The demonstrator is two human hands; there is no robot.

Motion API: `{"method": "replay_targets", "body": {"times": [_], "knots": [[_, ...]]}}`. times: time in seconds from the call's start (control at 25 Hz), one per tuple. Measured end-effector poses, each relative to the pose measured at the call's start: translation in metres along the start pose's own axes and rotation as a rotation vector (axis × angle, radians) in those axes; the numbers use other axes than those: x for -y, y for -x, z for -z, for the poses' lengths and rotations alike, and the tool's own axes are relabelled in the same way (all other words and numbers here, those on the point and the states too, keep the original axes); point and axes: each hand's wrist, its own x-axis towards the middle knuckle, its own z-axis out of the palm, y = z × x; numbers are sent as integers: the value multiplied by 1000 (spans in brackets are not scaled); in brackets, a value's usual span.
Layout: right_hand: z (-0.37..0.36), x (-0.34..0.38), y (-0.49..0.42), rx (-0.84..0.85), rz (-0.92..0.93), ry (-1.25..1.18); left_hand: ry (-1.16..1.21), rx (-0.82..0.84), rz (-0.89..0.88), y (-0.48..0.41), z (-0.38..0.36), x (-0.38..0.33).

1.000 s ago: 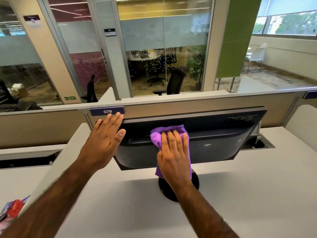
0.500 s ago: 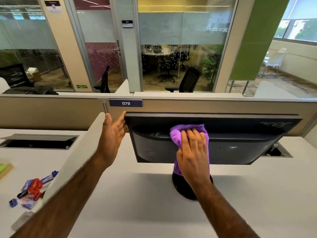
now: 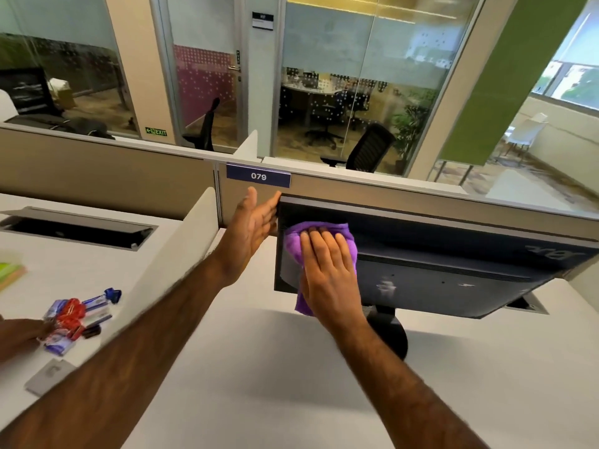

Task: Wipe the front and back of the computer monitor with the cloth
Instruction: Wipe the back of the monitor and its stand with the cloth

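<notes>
Desk (image 3: 259,384) | right hand (image 3: 327,273) fingers (image 3: 325,244) flat on cloth (image 3: 349,235), monitor (image 3: 437,254) back | left hand (image 3: 252,222) fingers (image 3: 270,214) straight, monitor edge

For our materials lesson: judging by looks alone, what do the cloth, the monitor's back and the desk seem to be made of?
Cloth: purple, fuzzy, drooping in soft folds, probably microfibre.
Monitor: dark moulded shell with fine ridges and dull sheen, likely plastic.
Desk: pale, smooth, matte top, perhaps laminate; its core is hidden.

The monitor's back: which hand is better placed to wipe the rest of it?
The right hand, probably. It presses the purple cloth flat on the back of the monitor. The left hand holds no cloth; its straight fingers only touch the monitor's left edge.
</notes>
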Motion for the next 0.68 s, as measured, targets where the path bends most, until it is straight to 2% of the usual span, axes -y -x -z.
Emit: {"method": "replay_targets", "body": {"times": [0.12, 0.36, 0.52, 0.68], "knots": [[0, 2, -8, 139, 195, 135, -21, 49, 2, -2, 4, -2], [17, -43, 3, 223, 461, 311, -70, 116, -48, -4, 5, -4], [19, -49, 0, 209, 413, 328, -51, 122, -76, -6, 9, 2], [-2, -41, 13, 168, 429, 358, -35, 69, -9, -1, 6, 25]]}}
